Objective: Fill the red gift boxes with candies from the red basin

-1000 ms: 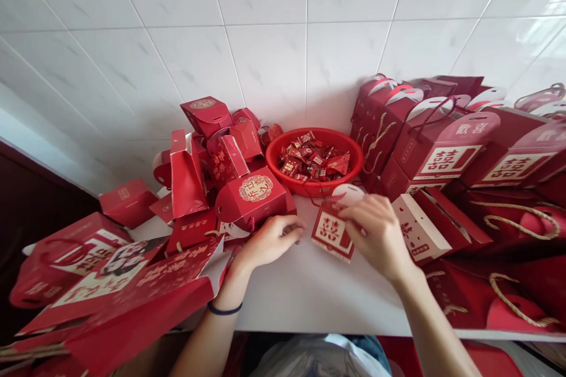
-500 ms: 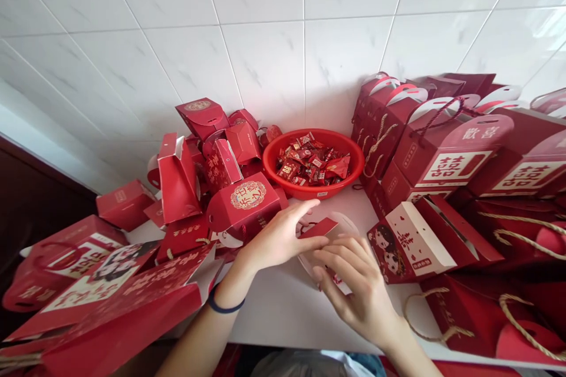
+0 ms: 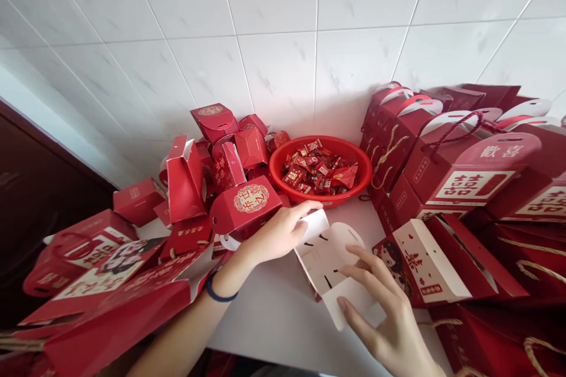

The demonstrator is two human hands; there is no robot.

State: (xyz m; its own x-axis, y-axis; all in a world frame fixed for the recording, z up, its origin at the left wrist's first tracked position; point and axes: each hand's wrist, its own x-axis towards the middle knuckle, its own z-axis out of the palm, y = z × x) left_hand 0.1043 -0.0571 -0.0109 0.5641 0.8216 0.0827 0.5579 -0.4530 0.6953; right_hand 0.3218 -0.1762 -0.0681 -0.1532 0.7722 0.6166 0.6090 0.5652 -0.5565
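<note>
A small carton box (image 3: 319, 262) with a white inside stands on the table, its top flaps folded outward. My left hand (image 3: 287, 230) is at its far left corner, with the thumb against a white flap and the index finger stretched along the flap's outer edge. Over the box's right side my right hand (image 3: 382, 306) is open, fingers spread; the fingertips are at the right and near flaps. Dark slots show inside the box, and no candy is visible in it. Behind it is a red basin (image 3: 275, 174) of wrapped candies (image 3: 321, 168).
Red gift boxes (image 3: 245, 206) are heaped at the left, with a large red bag (image 3: 119, 324) in front. Stacked handled boxes (image 3: 471, 171) and rope-handled bags (image 3: 495, 336) crowd the right. A white tiled wall (image 3: 274, 65) rises behind the white table (image 3: 260, 318).
The box's flaps have been spread outward, so its white inside now shows. My right hand has moved toward the near right and its fingers have opened. The view has shifted slightly.
</note>
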